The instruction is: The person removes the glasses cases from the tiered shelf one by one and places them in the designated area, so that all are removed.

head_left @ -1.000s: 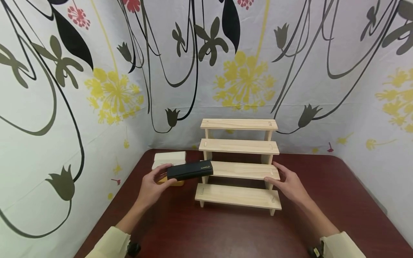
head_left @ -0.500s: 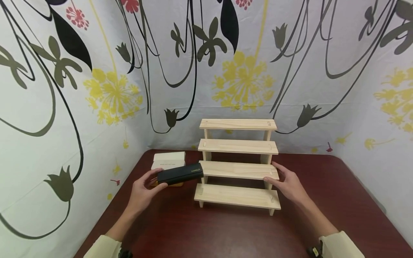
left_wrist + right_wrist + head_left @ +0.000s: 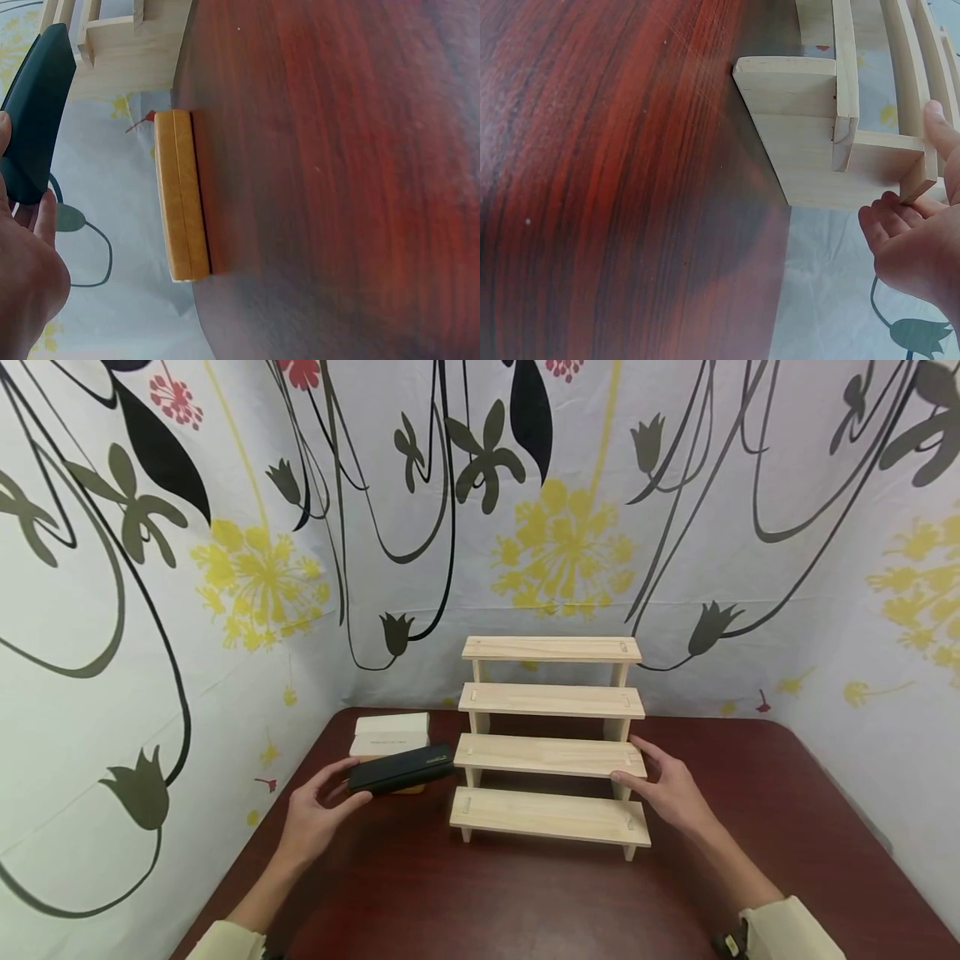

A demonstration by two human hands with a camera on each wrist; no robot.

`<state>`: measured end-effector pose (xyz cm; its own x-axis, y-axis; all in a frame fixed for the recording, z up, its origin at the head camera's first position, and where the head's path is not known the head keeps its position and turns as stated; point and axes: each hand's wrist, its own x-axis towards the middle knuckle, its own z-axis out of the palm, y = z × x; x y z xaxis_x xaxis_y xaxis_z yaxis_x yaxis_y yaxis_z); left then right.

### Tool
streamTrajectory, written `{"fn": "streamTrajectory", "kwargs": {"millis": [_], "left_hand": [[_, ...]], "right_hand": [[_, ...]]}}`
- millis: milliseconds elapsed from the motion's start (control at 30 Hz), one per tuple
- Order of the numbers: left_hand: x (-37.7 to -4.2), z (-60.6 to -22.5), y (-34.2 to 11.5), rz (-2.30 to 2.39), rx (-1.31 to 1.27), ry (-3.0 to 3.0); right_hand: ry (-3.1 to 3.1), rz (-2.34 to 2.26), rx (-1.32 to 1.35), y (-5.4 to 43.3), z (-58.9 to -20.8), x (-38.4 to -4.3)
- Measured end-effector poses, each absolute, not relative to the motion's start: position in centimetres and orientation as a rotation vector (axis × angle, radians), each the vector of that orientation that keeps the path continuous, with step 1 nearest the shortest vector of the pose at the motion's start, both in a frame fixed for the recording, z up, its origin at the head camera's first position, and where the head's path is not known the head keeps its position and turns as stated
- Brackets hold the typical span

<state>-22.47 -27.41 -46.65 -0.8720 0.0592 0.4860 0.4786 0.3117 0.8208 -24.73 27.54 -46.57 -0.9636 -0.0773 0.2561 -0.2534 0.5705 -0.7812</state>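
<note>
My left hand holds one end of a long dark glasses case with small gold lettering, thumb on the near side and fingers on the far side. In the left wrist view the case is raised above the table. Its far end comes close to the left end of a four-tier wooden display stand. My right hand grips the right end of the stand's second tier from the bottom, thumb on top. The right wrist view has its fingers curled beneath that tier's end.
Behind the glasses case, at the table's back left, lie a white box and a yellow-orange case, partly hidden in the head view. Patterned cloth hangs round the dark red wooden table.
My left hand has moved left and slightly down with the glasses case, away from over the stand's left end. The right hand keeps its place on the stand.
</note>
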Motion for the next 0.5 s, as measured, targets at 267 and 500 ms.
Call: {"fn": "streamTrajectory", "kwargs": {"millis": [267, 500], "left_hand": [[-22.1, -47.2, -28.2, -1.591, -0.429, -2.235], [-22.0, -47.7, -28.6, -1.603, -0.364, -2.252]], "right_hand": [[-2.604, 1.331, 0.286, 27.4, -46.5, -24.7], [-2.600, 1.356, 0.284, 27.3, -46.4, -24.5]]}}
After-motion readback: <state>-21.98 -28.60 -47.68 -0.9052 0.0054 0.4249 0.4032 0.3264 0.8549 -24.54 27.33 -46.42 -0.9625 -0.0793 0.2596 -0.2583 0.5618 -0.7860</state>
